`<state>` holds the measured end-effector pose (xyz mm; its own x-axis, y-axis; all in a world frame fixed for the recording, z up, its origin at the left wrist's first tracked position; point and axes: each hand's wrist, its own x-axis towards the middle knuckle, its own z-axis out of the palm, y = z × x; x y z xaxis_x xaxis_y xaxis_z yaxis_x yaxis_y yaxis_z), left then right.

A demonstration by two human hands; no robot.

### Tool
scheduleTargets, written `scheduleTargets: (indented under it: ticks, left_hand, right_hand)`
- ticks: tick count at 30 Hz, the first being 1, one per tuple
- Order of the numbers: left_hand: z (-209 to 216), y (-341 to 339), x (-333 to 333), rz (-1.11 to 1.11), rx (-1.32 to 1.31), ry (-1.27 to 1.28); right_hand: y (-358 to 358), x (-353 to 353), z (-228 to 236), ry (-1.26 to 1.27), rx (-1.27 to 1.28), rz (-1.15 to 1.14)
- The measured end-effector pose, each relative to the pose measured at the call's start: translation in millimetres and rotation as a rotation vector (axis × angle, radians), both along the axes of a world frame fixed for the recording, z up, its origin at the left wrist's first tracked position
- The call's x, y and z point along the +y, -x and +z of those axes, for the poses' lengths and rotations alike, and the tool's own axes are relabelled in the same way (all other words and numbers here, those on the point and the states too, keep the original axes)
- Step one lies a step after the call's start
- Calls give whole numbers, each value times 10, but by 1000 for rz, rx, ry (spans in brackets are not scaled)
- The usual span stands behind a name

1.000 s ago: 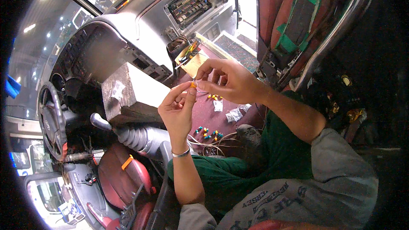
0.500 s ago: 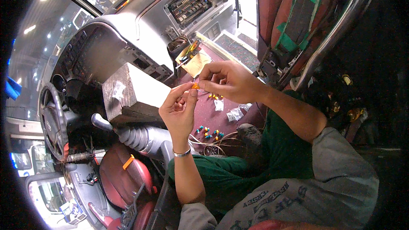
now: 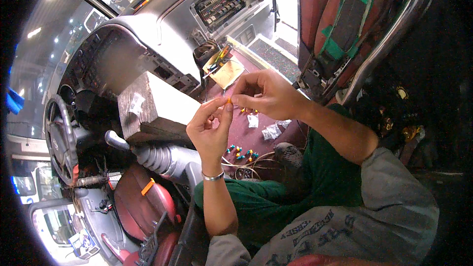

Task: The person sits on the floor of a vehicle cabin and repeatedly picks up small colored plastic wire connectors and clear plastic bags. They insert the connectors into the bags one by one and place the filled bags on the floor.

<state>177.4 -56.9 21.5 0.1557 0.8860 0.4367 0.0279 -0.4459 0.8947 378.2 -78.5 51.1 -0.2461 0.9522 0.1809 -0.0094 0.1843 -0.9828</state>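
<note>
Wood block (image 3: 172, 103): here it sits, 9 o'clock from the orange piece (image 3: 229, 101), a clear bag (image 3: 137, 103) on it.
Left hand (image 3: 209, 125): in from 7 o'clock, thumb and forefinger pinching the orange piece.
Coloured bits (image 3: 240, 156): strewn on the floor (image 3: 237, 135), 6 o'clock.
Right hand (image 3: 271, 94): at 3 o'clock, fingertips right up against the piece; whether they pinch it, I can't tell!
Small bags (image 3: 271, 132): down at 4 o'clock.

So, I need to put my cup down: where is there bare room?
The bright block top, between dashboard and left hand, looks bare, though glare hides detail. A small floor patch lies between the bags and coloured pieces. It's crowded around the paper and tools.
</note>
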Motion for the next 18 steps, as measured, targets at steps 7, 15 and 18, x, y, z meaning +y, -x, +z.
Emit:
scheduleTargets:
  ticks: [7,15,18]
  left_hand:
    - [24,20,-10,-63,-62,7]
    - [-33,38,9,-214,-113,176]
    - [28,-56,15,-152,-135,161]
  right_hand:
    - [5,-44,88,39,21,39]
    - [22,-37,52,11,-1,-41]
    - [-17,31,-7,65,-16,-117]
